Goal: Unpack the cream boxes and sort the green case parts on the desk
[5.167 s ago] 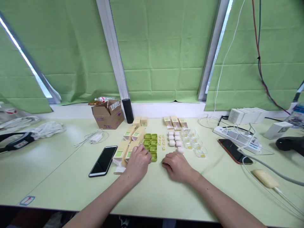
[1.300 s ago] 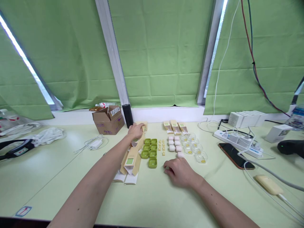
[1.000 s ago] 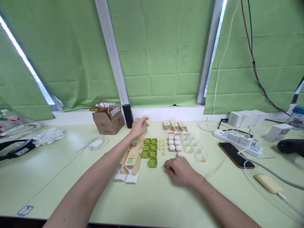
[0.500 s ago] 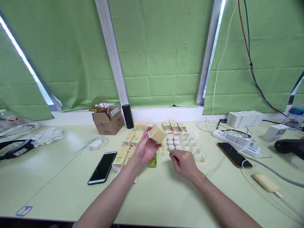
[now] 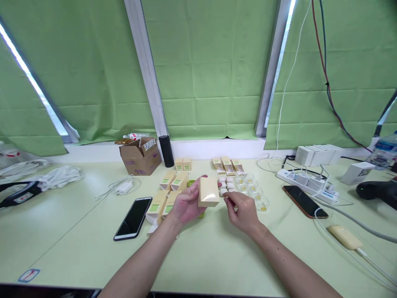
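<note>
A small cream cardboard box (image 5: pixel 209 192) is gripped in my left hand (image 5: pixel 187 206), with a plain, shiny face towards me. Just right of it is my right hand (image 5: pixel 243 209), thumb and fingertips pinched together; whatever they hold, if anything, is too small to make out. Behind the hands lie small white rolls (image 5: pixel 230 186) in rows, partly covered by the fingers. Clear plastic cups with yellow spots (image 5: pixel 262 203) stand to their right. A green container (image 5: pixel 191 182) is mostly hidden behind the held box. Cream boxes with green labels (image 5: pixel 156 207) lie left of my left hand.
Open cream cartons (image 5: pixel 228 166) lie towards the back. A brown cardboard box (image 5: pixel 141 159) and a black cylinder (image 5: pixel 166 151) stand at the wall. Phones lie left (image 5: pixel 133 219) and right (image 5: pixel 305 201). A power strip (image 5: pixel 307 186) with cables occupies the right side.
My left hand has lowered and turned the cream box, so a different face points towards me. My right hand has shifted slightly and stays pinched, now closer to the box.
</note>
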Available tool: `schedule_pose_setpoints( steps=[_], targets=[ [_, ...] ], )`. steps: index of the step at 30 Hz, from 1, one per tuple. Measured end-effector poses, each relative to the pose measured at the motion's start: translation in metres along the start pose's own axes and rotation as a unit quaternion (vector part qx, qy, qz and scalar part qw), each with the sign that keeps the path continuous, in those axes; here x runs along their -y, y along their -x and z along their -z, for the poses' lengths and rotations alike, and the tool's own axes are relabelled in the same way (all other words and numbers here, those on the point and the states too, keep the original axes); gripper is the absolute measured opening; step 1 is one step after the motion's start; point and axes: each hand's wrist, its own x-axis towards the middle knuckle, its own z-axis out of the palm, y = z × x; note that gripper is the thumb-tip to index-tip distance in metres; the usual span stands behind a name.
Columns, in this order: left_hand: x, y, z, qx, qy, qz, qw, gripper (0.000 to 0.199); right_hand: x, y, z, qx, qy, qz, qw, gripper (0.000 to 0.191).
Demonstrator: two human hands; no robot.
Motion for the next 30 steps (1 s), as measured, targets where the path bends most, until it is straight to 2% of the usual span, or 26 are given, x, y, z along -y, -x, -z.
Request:
schedule_pose_setpoints(
  steps=[4, 8, 13, 18, 23, 25, 28, 30],
  targets=[
    [0.001, 0.002, 0.006, 0.056, -0.067, 0.008, 0.996, 0.071, -0.001, 0.0, 0.0, -0.027, -0.009, 0.012, 1.0, 0.026],
    [0.002, 0.003, 0.006, 0.067, -0.159, 0.012, 0.985, 0.079, -0.004, -0.002, 0.0, -0.054, -0.012, 0.017, 0.998, 0.023],
    [0.011, -0.001, -0.002, 0.042, -0.279, -0.016, 0.959, 0.07, -0.012, -0.007, 0.005, -0.091, 0.004, -0.015, 0.996, 0.025],
    [0.03, 0.004, -0.016, -0.005, -0.425, -0.033, 0.905, 0.055, -0.022, -0.015, 0.016, -0.084, 0.023, -0.076, 0.993, 0.026],
    [0.041, 0.015, -0.023, -0.039, -0.524, -0.018, 0.851, 0.052, -0.023, -0.021, 0.036, 0.024, -0.002, -0.089, 0.996, 0.017],
    [0.041, 0.017, -0.023, -0.044, -0.553, -0.013, 0.832, 0.06, -0.021, -0.02, 0.046, 0.081, -0.027, -0.072, 0.994, 0.017],
    [0.039, 0.02, -0.023, -0.036, -0.603, -0.005, 0.797, 0.087, -0.017, -0.012, 0.057, 0.2, -0.13, -0.047, 0.97, 0.039],
    [0.038, 0.022, -0.022, -0.028, -0.625, -0.014, 0.78, 0.094, -0.016, -0.005, 0.059, 0.263, -0.186, -0.05, 0.945, 0.056]
  ],
)
